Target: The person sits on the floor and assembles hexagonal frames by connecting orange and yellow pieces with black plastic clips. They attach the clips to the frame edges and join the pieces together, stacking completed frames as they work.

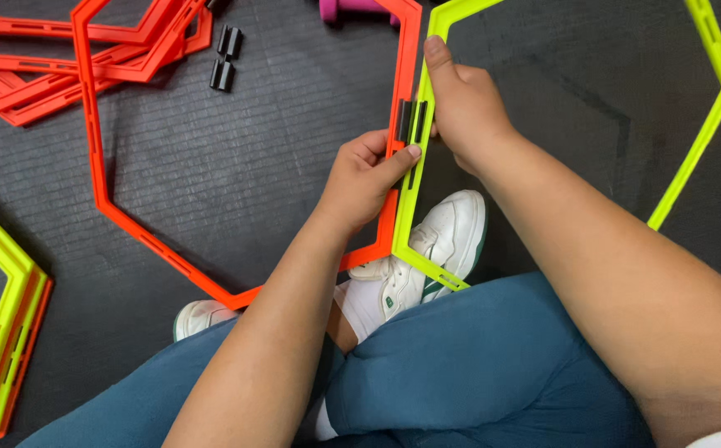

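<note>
Two hexagon rings (399, 207) stand side by side above the shoes (427, 257), joined by a clip (411, 121); spare clips (225, 56) lie on the floor (236, 166) beside stacked rings (62, 58) at far left.

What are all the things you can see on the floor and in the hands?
orange hexagon ring: one, orange, held upright at its right side, the rest over the floor.
yellow-green hexagon ring: one, yellow-green, held side by side with the orange one.
black clip: one or two, black, where the two held rings meet.
loose black clips: two, black, on the floor at the top.
pile of orange rings: several, orange, top left.
stack of rings: a few, yellow-green and orange, left edge.
pink object: one, pink, top edge, mostly cut off.
floor mat: dark grey.
white shoes: two, white.
blue trousers: blue, bottom.
left hand: grip on the orange ring.
right hand: grip on the yellow-green ring.
</note>
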